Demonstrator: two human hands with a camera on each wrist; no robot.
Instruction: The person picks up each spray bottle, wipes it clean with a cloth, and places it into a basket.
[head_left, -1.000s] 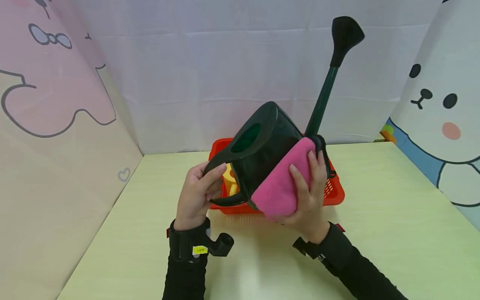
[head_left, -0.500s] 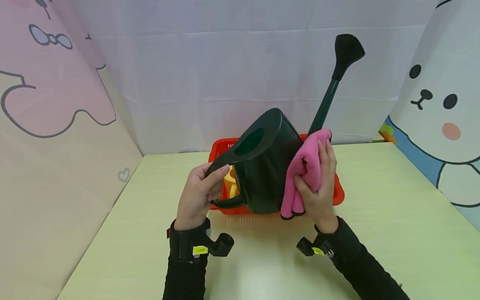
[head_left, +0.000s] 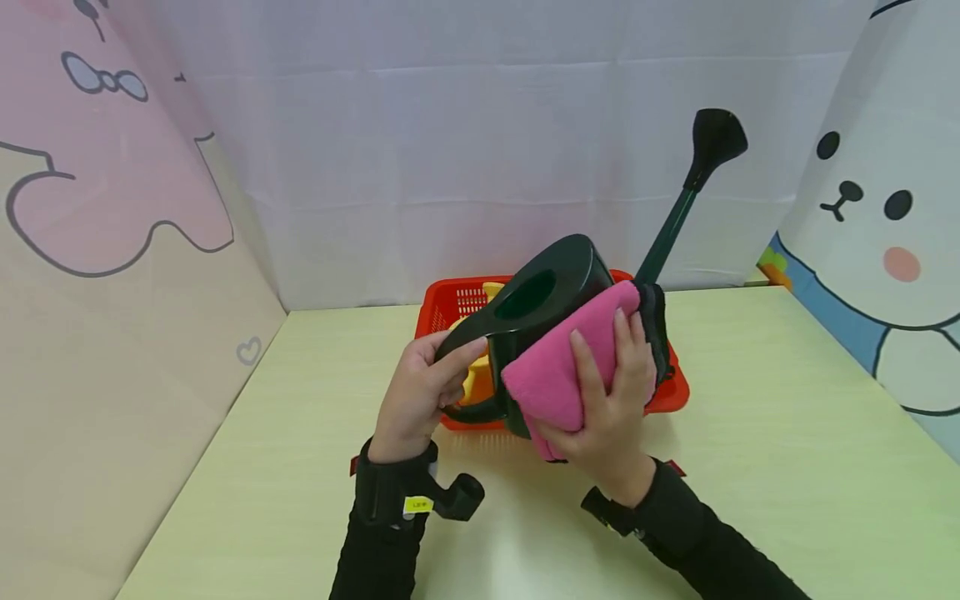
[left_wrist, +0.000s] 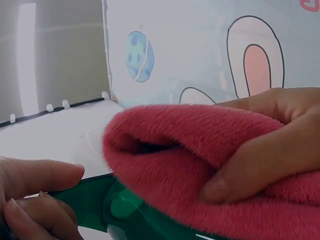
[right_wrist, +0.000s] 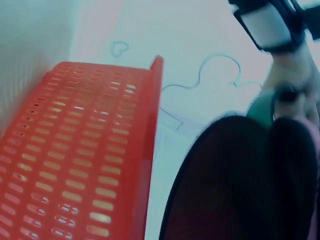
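A dark green watering can (head_left: 581,254) is held tilted, its long spout (head_left: 667,233) with a black rose (head_left: 717,148) rising to the right. My left hand (head_left: 420,396) grips its handle (head_left: 474,412), thumb along the top. My right hand (head_left: 611,404) holds a folded pink cloth (head_left: 551,379) against the can's side. The cloth hides much of the can's body. In the left wrist view, thick folds of the cloth (left_wrist: 165,155) cover part of the green can (left_wrist: 85,202). A blurred dark shape (right_wrist: 235,185) fills the lower right of the right wrist view.
Behind and beneath the can, a red perforated plastic basket (head_left: 678,387) stands on the pale table (head_left: 345,350), with yellow items (head_left: 478,375) in it. A white curtain (head_left: 465,142) hangs behind. Side panels carry cartoon animals.
The can has shifted down and slightly right with my left hand. My right hand moved the cloth to the can's right side, then back left across its body.
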